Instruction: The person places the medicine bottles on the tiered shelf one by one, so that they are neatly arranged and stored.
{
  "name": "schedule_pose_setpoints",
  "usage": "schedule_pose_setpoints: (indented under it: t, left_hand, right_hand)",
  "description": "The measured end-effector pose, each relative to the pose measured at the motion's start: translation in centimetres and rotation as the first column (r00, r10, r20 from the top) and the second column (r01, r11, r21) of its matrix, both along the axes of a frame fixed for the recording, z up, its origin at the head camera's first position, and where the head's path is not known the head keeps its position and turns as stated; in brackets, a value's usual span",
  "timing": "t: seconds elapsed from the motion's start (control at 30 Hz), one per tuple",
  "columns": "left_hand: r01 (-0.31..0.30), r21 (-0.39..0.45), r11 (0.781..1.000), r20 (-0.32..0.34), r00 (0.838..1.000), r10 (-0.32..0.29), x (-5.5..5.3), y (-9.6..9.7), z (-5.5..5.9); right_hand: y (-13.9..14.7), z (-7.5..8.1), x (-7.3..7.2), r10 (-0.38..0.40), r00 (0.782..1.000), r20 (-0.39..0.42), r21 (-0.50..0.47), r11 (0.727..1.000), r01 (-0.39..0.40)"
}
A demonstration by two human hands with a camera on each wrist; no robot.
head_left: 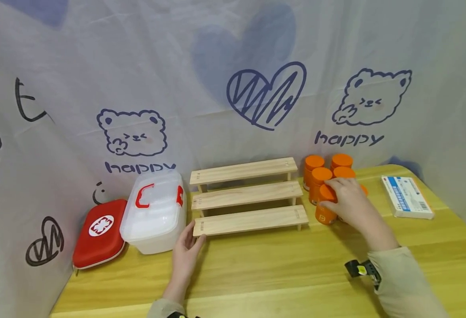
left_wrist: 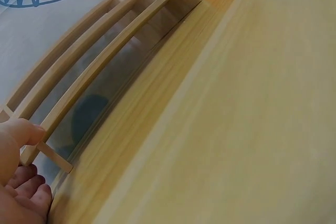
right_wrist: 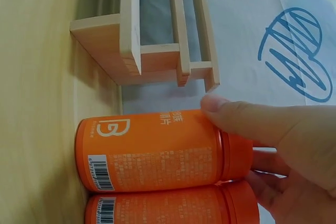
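Note:
A three-tier wooden step rack (head_left: 250,221) stands against the cloth. My left hand (head_left: 185,251) grips the left end of its lowest plank, thumb above and fingers curled below in the left wrist view. To the rack's right stand several orange supplement bottles (head_left: 314,162) with orange lids. My right hand (head_left: 352,203) holds the front-left bottle (right_wrist: 152,153) near its lid, between thumb and fingers. That bottle is upright in the head view, close beside another bottle (right_wrist: 157,205). The right hand partly hides the bottles behind it.
A white-and-blue medicine box (head_left: 409,196) lies on the wooden table (head_left: 256,274) at the right. Left of the rack is a clear-lidded plastic case (head_left: 153,238) with a red handle, and beside it a red first-aid pouch (head_left: 105,247). A printed cloth (head_left: 217,132) hangs behind.

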State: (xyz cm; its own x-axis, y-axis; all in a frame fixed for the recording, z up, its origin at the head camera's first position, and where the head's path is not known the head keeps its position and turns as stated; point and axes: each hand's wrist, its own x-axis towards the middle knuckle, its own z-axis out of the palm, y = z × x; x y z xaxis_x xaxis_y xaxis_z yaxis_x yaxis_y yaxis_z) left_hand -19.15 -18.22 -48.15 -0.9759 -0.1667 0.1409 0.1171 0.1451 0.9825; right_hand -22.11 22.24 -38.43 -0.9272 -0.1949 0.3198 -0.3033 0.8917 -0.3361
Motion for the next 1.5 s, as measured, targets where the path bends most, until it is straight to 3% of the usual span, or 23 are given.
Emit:
schedule_pose_setpoints:
  t: [0.27, 0.57, 0.87, 1.17, 1.3, 1.5]
  left_hand:
    - [0.004, -0.015, 1.0, -0.011, 1.0, -0.004, -0.3, 0.3, -0.2]
    - [0.001, -0.023, 1.0, -0.005, 1.0, -0.001, -0.6, 0.5, 0.1]
    - [0.028, -0.003, 1.0, -0.003, 1.0, -0.028, -1.1, 0.9, 0.5]
    - [0.032, -0.008, 0.999, 0.022, 0.999, -0.032, -1.1, 1.3, 0.4]
    - [0.009, -0.01, 1.0, 0.029, 1.0, -0.009, -0.8, 0.9, 0.4]
    - [-0.022, -0.026, 0.999, 0.066, 0.998, 0.024, -0.1, 0.3, 0.3]
  right_hand:
    - [0.5, 0.3, 0.3, 0.02, 1.0, 0.006, -0.002, 1.0, -0.02]
    - [0.8, 1.2, 0.5, 0.014, 0.997, 0.077, -0.113, 0.994, -0.005]
    - [1.1, 2.1, 1.1, -0.019, 0.998, 0.056, -0.245, 0.969, 0.032]
    - [0.9, 2.0, 1.1, -0.097, 0.995, -0.024, -0.41, 0.909, 0.079]
    - [0.1, 1.7, 0.8, -0.075, 0.992, -0.106, -0.452, 0.892, 0.019]
    - [-1.7, 1.0, 0.5, -0.032, 0.973, -0.227, -0.45, 0.89, -0.076]
